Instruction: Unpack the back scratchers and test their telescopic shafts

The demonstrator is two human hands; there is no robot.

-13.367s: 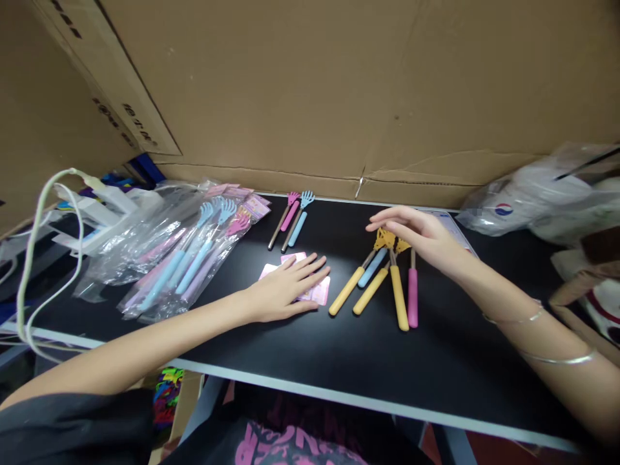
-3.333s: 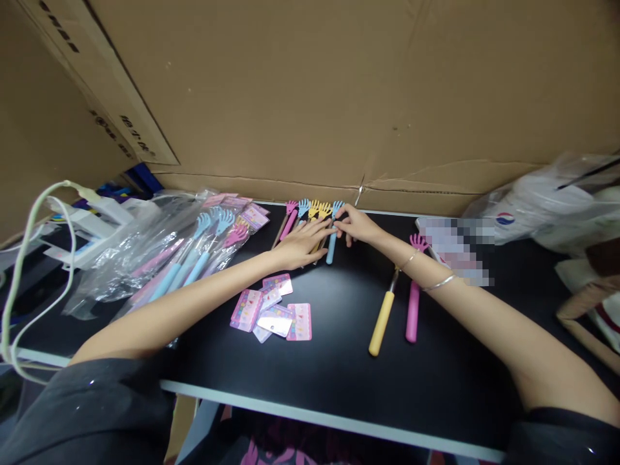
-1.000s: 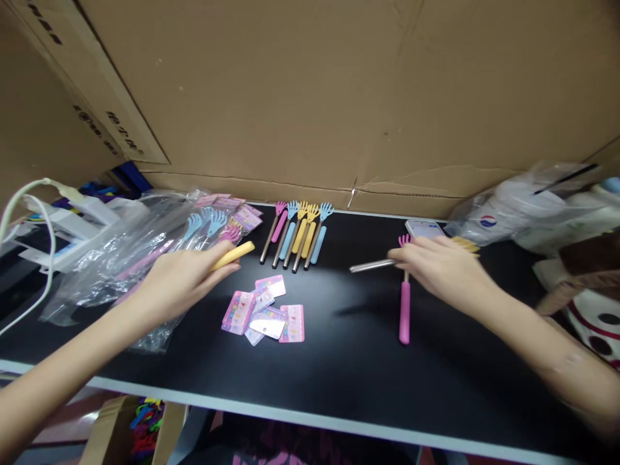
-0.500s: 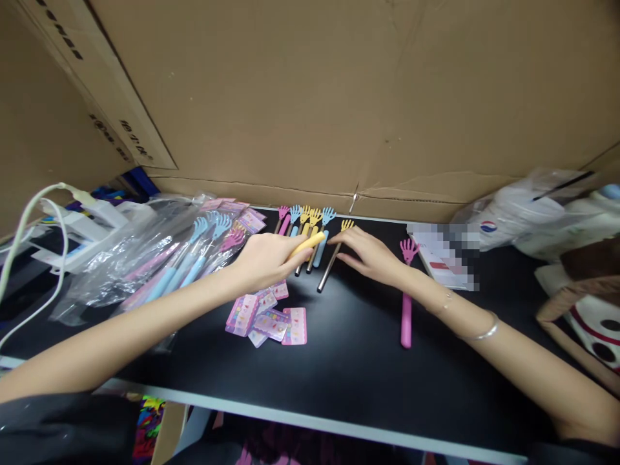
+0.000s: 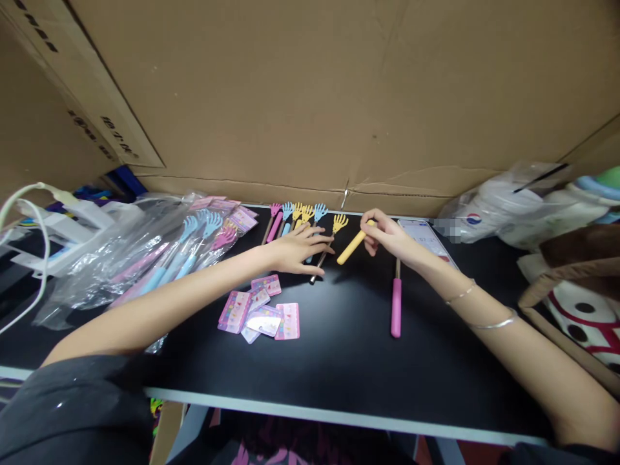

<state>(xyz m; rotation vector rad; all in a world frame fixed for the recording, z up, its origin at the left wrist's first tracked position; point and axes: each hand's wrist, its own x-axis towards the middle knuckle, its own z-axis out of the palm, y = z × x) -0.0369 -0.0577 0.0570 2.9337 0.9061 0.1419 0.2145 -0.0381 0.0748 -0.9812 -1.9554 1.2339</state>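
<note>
A yellow sleeve pinched near the middle of the frame

We saw the yellow sleeve [image 5: 352, 247] as a short, smooth, pale-yellow tube, tilted with its lower end down-left; the right hand [image 5: 389, 236] had its fingertips closed on the sleeve's upper end, so the tube jutted left of that hand; the left hand [image 5: 299, 248] lay flat, fingers spread, on the row of back scratchers [image 5: 290, 214]; beside its fingertips lay a bare metal rod [image 5: 320, 261] with a yellow hand-shaped head, just left of the sleeve; a pink back scratcher [image 5: 396, 307] lay lower right.
</note>
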